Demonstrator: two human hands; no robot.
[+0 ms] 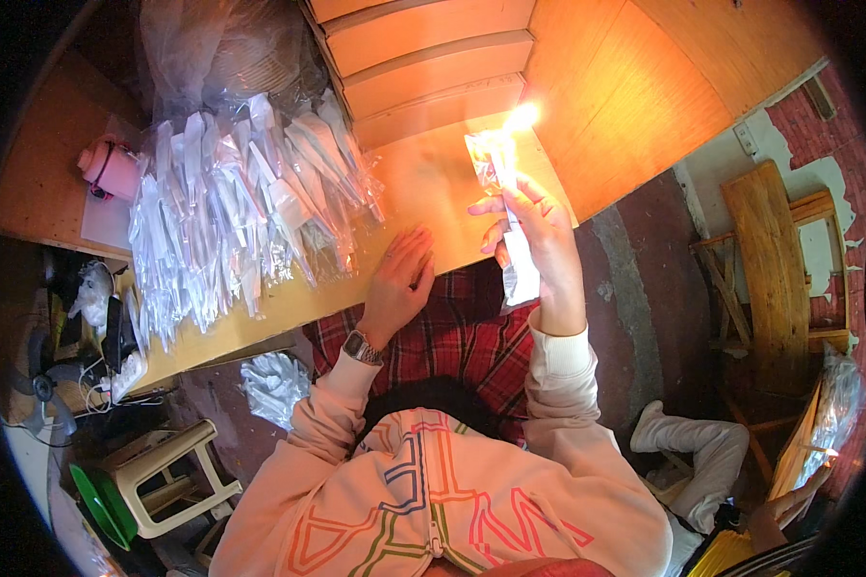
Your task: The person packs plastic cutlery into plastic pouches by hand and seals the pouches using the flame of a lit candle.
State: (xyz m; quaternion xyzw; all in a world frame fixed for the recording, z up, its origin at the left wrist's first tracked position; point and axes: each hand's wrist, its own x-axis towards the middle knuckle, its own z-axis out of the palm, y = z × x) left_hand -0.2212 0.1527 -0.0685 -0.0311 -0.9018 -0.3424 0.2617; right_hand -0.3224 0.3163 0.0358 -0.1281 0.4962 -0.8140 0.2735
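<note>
My right hand (541, 223) holds a narrow clear plastic packet (521, 267) with white content upright over the table's front edge. The packet's upper end is lit brightly beside a flame (524, 117); glare hides whether they touch and what the flame burns on. My left hand (403, 278), a watch on its wrist, rests palm down on the wooden tabletop (426, 195) at its front edge, holding nothing. To its left, many similar clear packets with white contents lie in a wide heap (238, 209), overhanging the table's front edge at the left.
Stacked cardboard layers (433, 58) and a wooden panel (620, 94) border the table's far side. A pink container (108, 168) stands left of the heap. Below are a fan (43, 388), plastic stool (177, 476) and plastic bag (276, 386). A seated person's leg (707, 447) is at lower right.
</note>
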